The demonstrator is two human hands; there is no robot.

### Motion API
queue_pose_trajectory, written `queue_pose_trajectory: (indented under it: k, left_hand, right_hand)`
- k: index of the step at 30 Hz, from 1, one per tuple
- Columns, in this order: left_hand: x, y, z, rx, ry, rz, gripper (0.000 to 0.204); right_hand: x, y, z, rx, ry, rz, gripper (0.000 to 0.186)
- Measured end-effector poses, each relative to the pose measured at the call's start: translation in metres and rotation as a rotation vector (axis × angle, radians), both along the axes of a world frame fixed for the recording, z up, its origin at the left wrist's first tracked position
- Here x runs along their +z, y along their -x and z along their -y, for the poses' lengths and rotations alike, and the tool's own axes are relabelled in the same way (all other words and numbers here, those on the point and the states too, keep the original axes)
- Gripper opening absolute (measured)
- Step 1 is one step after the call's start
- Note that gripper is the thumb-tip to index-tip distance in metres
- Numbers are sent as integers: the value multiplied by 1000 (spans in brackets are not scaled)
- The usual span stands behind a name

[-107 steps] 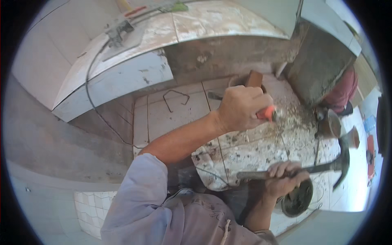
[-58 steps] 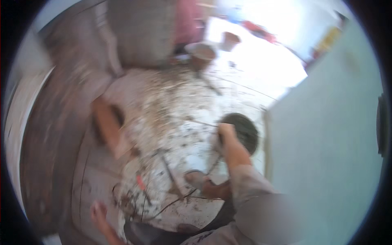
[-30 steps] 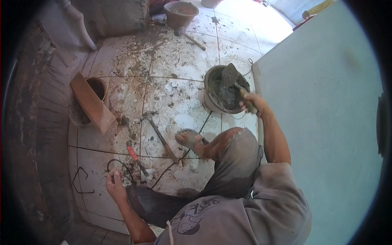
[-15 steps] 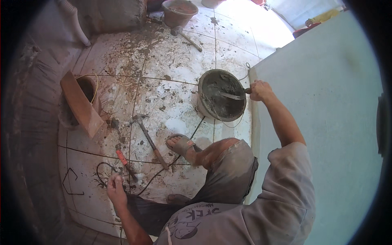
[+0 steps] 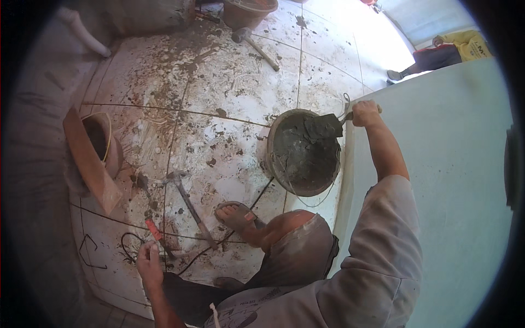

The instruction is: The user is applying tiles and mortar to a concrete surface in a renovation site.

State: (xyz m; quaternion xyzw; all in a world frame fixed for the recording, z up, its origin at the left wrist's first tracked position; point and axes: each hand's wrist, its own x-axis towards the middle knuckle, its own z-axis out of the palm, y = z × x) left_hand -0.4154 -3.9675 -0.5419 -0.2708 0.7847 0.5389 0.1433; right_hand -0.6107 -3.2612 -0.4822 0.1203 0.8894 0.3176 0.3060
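Note:
My right hand (image 5: 366, 113) grips the handle of a trowel, whose blade (image 5: 328, 126) carries grey mortar at the right rim of a round bucket (image 5: 295, 158) with wet mortar inside. Low on the left, my left hand (image 5: 148, 258) has curled fingers with thumb raised; what they hold, if anything, is unclear. Just beyond it on the tiles lie a red-handled tool (image 5: 154, 229), a bent wire (image 5: 87, 250) and a black cable (image 5: 186, 268). A claw hammer (image 5: 190, 205) lies left of my sandalled foot (image 5: 235, 216).
A brick-coloured board (image 5: 93, 164) leans across another bucket (image 5: 109, 136) at left. Farther off are a mallet (image 5: 260, 52), a basin (image 5: 246, 13) and a white pipe (image 5: 82, 33). A pale wall (image 5: 426, 164) borders my right; beyond it stands a person in yellow (image 5: 467, 46).
The hammer and red-handled tool, held earlier, now lie on the floor. My right hand has taken a trowel, worked it in the mortar and raised it toward the bucket's far right rim.

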Motion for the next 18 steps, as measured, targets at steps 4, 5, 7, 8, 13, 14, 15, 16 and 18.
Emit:
queue_pose_trajectory:
  k: [4,5,7,8,13,14,15,16,18]
  left_hand:
    - [-9,35,-28,-168,31,-3,22]
    - [-12,43,-34,-218,39,7,23]
    - [-6,61,-45,-225,26,53,24]
    - [-4,66,-48,-226,13,92,25]
    - [-23,78,-47,-171,-9,70,28]
    - [-24,81,-51,-156,-6,75,28]
    - [-20,83,-56,-162,-14,79,28]
    - [-19,87,-66,-206,-14,42,29]
    - [-11,89,-75,-241,-6,-1,29]
  right_hand:
    - [-17,28,-8,-98,-6,12,28]
    - [-20,31,-12,-149,-24,30,29]
    - [-6,34,-23,-115,-40,1,29]
    - [6,33,-30,-75,-56,-36,28]
    - [85,40,-48,-53,-103,-80,26]
    - [94,34,-43,-10,-77,-102,26]
    - [98,21,-39,-15,-85,-98,26]
    - [93,9,-36,29,-17,-195,25]
    - [69,-24,-22,84,71,-393,23]
